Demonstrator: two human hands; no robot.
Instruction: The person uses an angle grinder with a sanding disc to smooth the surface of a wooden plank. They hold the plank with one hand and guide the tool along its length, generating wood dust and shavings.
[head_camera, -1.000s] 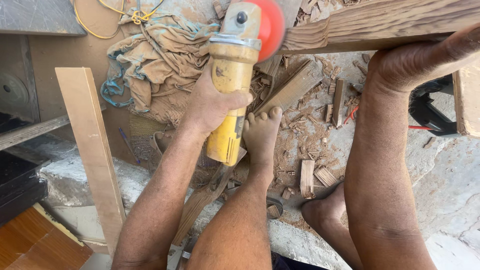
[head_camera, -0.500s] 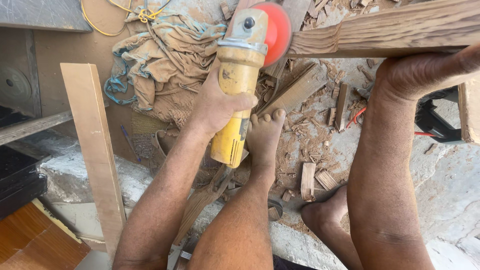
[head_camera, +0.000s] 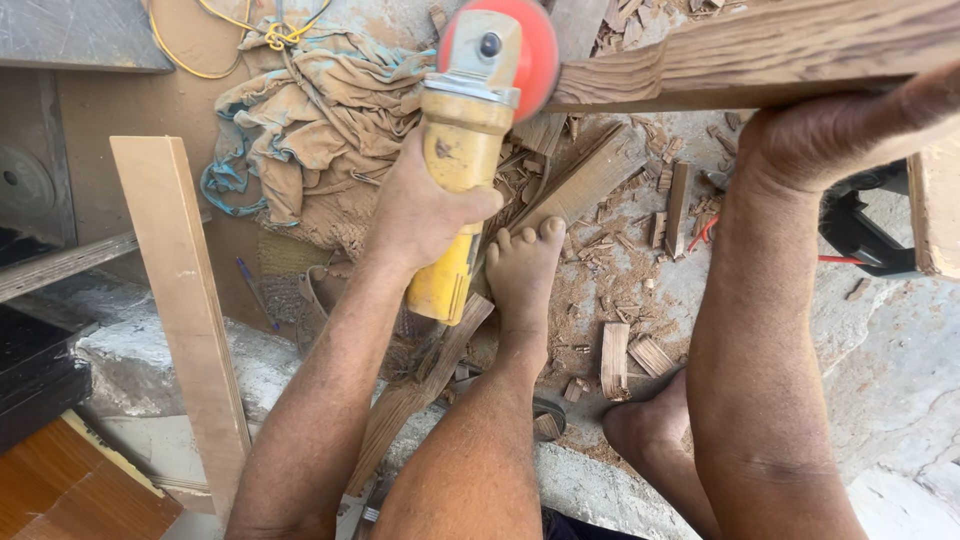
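A yellow angle grinder (head_camera: 455, 190) is gripped tight round its body by the left hand (head_camera: 420, 205), its red disc (head_camera: 530, 55) set against the end edge of a wooden beam (head_camera: 780, 50). The beam is clamped from below by the right hand (head_camera: 830, 135). Little free room is left underneath (bare feet, offcuts (head_camera: 625, 350) and a crumpled cloth (head_camera: 320, 120) crowd the floor).

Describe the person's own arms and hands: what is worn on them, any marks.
Both forearms are bare; no sleeves show. The left hand and right hand wear no gloves, and no watch, ring or band is visible. Fine pale dust speckles the arms, thickest on the left forearm. The right forearm looks the same. Upper arms are out of view.
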